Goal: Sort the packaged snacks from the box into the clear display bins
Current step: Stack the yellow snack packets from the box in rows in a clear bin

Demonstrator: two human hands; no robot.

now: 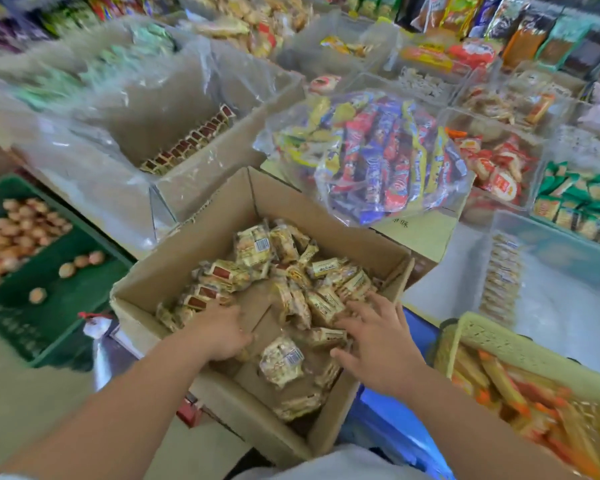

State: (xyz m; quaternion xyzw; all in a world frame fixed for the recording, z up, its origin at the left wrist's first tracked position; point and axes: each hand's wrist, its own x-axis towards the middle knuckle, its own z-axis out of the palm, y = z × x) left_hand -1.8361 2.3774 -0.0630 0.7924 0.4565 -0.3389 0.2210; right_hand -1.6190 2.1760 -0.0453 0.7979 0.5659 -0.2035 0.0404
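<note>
the box [174, 271] holds many snacks [284, 271], so most sorting is left. a bin [160, 192] beyond it has one short row. the right hand [374, 329] lies spread on packets; the left hand [222, 334] reaches among them, grip hidden.

One cardboard box [174, 271] holds well over a dozen wrapped snack packets [281, 362], heaped too thickly for an exact count. Two hands are in it, the left hand [222, 332] and the right hand [374, 336]. One green crate [66, 306] carries a pile of round brown pieces [11, 233], with four more lying apart from it. There is one clear bag [388, 157] of red, blue and yellow packs, and one woven basket [499, 344].
</note>
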